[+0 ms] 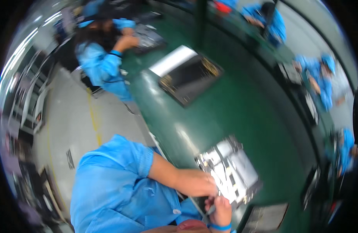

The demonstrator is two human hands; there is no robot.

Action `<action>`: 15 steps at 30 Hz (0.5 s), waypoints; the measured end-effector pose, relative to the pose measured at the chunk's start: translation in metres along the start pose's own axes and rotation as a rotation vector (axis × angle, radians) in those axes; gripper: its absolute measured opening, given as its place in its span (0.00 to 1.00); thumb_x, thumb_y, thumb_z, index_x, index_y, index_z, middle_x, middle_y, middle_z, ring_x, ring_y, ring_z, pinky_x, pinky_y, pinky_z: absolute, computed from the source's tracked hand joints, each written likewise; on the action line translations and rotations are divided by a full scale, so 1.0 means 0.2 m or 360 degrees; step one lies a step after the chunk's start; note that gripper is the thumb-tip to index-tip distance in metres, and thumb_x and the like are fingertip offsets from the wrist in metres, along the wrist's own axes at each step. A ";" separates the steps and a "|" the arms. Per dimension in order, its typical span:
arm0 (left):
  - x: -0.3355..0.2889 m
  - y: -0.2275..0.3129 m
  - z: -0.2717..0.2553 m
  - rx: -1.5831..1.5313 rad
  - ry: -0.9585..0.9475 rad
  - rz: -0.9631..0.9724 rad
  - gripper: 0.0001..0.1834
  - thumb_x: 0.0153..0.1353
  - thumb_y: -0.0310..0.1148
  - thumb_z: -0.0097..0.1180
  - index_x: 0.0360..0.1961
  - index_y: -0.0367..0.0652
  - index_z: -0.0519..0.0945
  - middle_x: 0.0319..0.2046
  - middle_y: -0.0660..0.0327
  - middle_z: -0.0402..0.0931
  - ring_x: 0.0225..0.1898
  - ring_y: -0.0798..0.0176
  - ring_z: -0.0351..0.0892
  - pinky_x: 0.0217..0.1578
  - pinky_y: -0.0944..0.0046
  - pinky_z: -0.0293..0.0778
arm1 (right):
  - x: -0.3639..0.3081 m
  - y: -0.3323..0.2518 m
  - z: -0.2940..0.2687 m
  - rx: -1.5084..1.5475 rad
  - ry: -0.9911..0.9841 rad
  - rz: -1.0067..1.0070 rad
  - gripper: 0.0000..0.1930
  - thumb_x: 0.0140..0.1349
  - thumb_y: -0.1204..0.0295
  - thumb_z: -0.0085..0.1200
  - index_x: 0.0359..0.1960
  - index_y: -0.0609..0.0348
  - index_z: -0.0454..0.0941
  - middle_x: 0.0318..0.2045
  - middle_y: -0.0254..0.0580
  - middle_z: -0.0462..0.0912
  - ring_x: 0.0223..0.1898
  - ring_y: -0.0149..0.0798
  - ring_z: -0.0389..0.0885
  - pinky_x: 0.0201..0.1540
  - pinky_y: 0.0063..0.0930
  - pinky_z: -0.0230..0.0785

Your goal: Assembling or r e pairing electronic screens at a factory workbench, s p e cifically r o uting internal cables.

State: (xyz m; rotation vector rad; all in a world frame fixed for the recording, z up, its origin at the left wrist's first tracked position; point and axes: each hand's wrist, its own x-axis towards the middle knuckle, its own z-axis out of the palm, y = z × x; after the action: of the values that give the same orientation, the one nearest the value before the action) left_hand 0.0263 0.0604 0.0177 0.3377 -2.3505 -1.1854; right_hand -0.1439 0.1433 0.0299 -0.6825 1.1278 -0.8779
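The opened machine (pixel 230 171) (a laptop base, by the look of it) lies on the green bench (pixel 248 112), its pale inner parts bare, with both hands at its near edge. The left hand (pixel 207 185) reaches over that edge; blur hides its fingers, so I cannot tell whether they pinch or press anything. The right hand (pixel 222 209), with a blue band (pixel 220 226) at its wrist, has its fingers curled and seems to pinch a slim grey tool (pixel 211 211), though its tip cannot be made out.

The hands sit very close together, so a slip of the tool could jab the left hand or scratch the exposed parts. A sideways knock could also slide the machine — nothing is seen clamping it — and a sleeve or finger might catch a loose part.

A dark panel (pixel 266 217) lies near the machine's lower right corner, limiting elbow room there. The left forearm (pixel 173 176) crosses the bench edge and blocks part of the view. Farther up, well apart, are a dark case (pixel 191 80) with gold-coloured ends and a white sheet (pixel 173 60) beside it; beyond, a co-worker (pixel 103 64) in blue handles a black device (pixel 149 40).
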 end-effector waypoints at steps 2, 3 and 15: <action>0.04 0.02 0.00 0.0386 0.0150 0.0046 0.02 0.47 0.30 0.46 0.23 0.47 0.72 0.23 0.62 0.69 0.31 0.58 0.68 0.34 0.62 0.64 | 0.01 -0.01 -0.03 0.0164 0.0155 -0.0028 0.12 0.57 0.64 0.41 0.29 0.62 0.66 0.21 0.43 0.72 0.18 0.29 0.67 0.19 0.20 0.60; 0.06 0.03 0.01 0.0472 0.0254 -0.0017 0.03 0.45 0.30 0.48 0.23 0.47 0.72 0.24 0.62 0.69 0.33 0.57 0.68 0.36 0.61 0.63 | 0.01 -0.02 -0.02 0.0413 0.0449 -0.0134 0.13 0.57 0.63 0.41 0.30 0.62 0.66 0.22 0.42 0.71 0.19 0.29 0.68 0.19 0.20 0.60; 0.17 -0.01 0.21 0.0730 0.0090 -0.0198 0.08 0.42 0.31 0.55 0.27 0.45 0.74 0.30 0.61 0.68 0.42 0.53 0.63 0.42 0.56 0.58 | -0.01 0.05 -0.06 -0.0121 0.1761 -0.0951 0.24 0.61 0.55 0.27 0.46 0.66 0.55 0.29 0.46 0.73 0.27 0.34 0.72 0.37 0.28 0.63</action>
State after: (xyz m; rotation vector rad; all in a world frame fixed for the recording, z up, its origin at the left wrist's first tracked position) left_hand -0.0238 0.0738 0.0062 0.6693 -2.5637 -0.6615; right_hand -0.1540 0.1498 0.0182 -0.5926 1.9769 -1.8483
